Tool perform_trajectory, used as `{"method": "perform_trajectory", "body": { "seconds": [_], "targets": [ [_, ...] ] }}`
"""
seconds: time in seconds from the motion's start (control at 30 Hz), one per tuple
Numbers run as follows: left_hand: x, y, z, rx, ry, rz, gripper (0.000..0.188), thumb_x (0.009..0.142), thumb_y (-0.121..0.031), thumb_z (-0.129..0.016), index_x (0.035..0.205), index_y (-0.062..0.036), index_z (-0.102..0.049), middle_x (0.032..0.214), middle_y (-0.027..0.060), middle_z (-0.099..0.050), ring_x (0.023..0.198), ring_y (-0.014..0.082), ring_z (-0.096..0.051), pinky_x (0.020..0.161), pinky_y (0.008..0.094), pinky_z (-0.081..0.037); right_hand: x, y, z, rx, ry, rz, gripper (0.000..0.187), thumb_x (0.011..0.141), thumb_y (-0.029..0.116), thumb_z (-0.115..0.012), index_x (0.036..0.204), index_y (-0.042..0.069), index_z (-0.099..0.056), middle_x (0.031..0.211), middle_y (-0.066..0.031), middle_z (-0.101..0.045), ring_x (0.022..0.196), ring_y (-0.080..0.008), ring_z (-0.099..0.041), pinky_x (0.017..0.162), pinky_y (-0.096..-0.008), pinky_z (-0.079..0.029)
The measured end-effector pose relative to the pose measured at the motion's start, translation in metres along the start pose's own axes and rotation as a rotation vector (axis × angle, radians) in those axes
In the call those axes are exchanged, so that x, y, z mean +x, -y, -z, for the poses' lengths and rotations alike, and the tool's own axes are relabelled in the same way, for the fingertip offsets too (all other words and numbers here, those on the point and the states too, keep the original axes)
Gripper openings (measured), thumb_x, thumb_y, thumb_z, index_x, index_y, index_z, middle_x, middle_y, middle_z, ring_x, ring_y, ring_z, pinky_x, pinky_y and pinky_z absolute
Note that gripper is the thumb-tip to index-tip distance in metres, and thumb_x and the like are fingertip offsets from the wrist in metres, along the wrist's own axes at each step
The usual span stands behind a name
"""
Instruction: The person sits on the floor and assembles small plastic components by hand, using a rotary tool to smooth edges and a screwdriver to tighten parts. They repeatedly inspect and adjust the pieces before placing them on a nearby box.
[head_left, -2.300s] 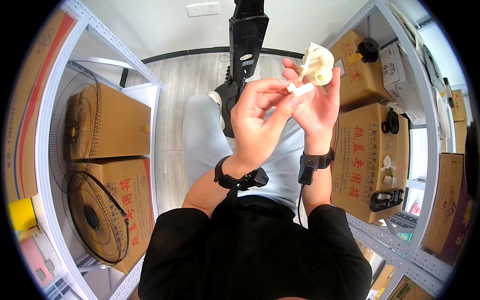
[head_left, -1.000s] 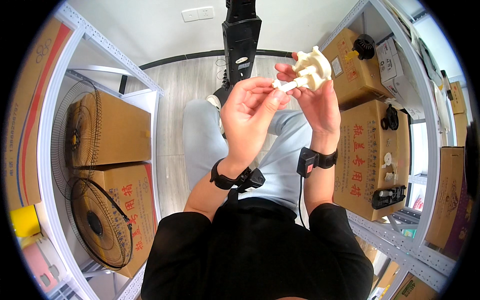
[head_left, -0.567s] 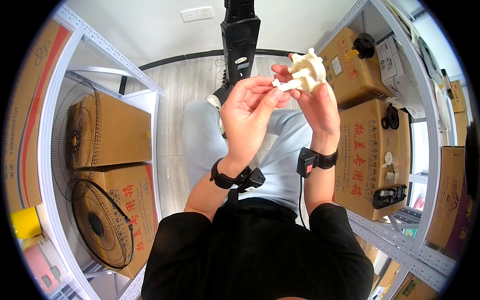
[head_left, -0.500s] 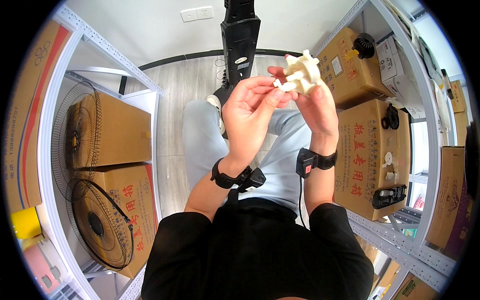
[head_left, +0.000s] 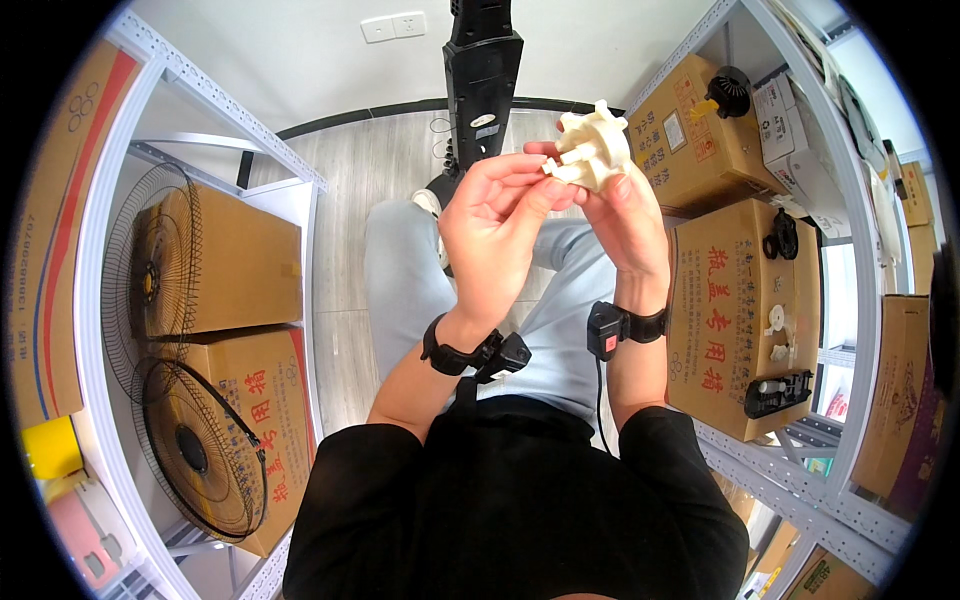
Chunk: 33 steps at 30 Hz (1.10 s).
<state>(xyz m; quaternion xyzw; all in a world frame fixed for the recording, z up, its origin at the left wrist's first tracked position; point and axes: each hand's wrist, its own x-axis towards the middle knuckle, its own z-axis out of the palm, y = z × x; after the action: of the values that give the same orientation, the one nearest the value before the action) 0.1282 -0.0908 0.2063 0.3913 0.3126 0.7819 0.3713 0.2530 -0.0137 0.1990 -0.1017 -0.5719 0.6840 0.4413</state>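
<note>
In front of me, my right hand (head_left: 630, 228) is closed around a cream plastic part (head_left: 600, 140) with several stubby prongs and ribs. Its thumb presses on the near side of the part. My left hand (head_left: 497, 225) meets it from the left, thumb and fingers pinched at the part's lower left prongs. A small cream tip (head_left: 549, 168) shows at the left fingertips; whether it is a separate piece or joined to the part, I cannot tell. Each wrist wears a black strap with a small device.
Beyond my hands stands a black upright column (head_left: 482, 100). At left, two black wire fan guards (head_left: 150, 270) lean on cardboard boxes (head_left: 250, 265) in a metal rack. On the right, a carton (head_left: 705, 320) carries black fittings (head_left: 780, 394) and small white pieces (head_left: 776, 320); another bears a black-and-yellow part (head_left: 728, 92).
My right hand and the cream part have shifted slightly left, and the part has turned a little. The left hand stays at its prongs, almost unmoved.
</note>
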Motion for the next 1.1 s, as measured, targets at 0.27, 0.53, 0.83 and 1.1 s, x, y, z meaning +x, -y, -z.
{"method": "perform_trajectory", "body": {
  "seconds": [0.27,0.53,0.83,1.1],
  "targets": [
    [0.007,0.022,0.01,-0.035,0.029,-0.051,0.017,0.088,0.006,-0.061,0.104,0.0042,-0.052,0.101,0.0157,-0.066,0.092,0.018,-0.066,0.081,0.0287,-0.055,0.001,0.011,-0.015,-0.274,-0.161,0.105,0.058,0.085,0.02,-0.07,0.131,-0.004,-0.044,0.12,-0.0146,-0.06,0.109,-0.0206,-0.06,0.092,-0.0319,-0.047],
    [0.005,0.037,0.016,-0.023,0.041,-0.067,0.023,0.087,0.004,-0.063,0.104,0.0004,-0.048,0.116,0.0179,-0.06,0.103,0.0196,-0.062,0.089,0.0304,-0.053,-0.003,0.013,-0.033,-0.803,-0.375,0.273,0.064,0.071,0.024,-0.083,0.124,0.002,-0.053,0.108,-0.0103,-0.067,0.095,-0.0161,-0.065,0.081,-0.0288,-0.05],
    [0.0,0.048,0.02,-0.145,0.054,-0.043,0.028,0.087,0.0,-0.065,0.107,-0.0007,-0.046,0.118,0.0162,-0.058,0.106,0.0193,-0.061,0.09,0.0299,-0.051,-0.007,0.015,-0.041,-0.991,-0.431,0.301,0.064,0.068,0.024,-0.084,0.122,0.002,-0.056,0.108,-0.0108,-0.066,0.095,-0.0192,-0.065,0.083,-0.0309,-0.049],
    [0.003,0.052,0.022,-0.273,0.045,0.026,0.037,0.086,-0.002,-0.066,0.117,0.0002,-0.046,0.115,0.0135,-0.06,0.106,0.0178,-0.06,0.09,0.0296,-0.05,-0.006,0.012,-0.038,-1.04,-0.387,0.414,0.069,0.066,0.029,-0.085,0.124,0.005,-0.055,0.105,-0.0111,-0.066,0.087,-0.0204,-0.064,0.07,-0.0292,-0.051]
  ]
}}
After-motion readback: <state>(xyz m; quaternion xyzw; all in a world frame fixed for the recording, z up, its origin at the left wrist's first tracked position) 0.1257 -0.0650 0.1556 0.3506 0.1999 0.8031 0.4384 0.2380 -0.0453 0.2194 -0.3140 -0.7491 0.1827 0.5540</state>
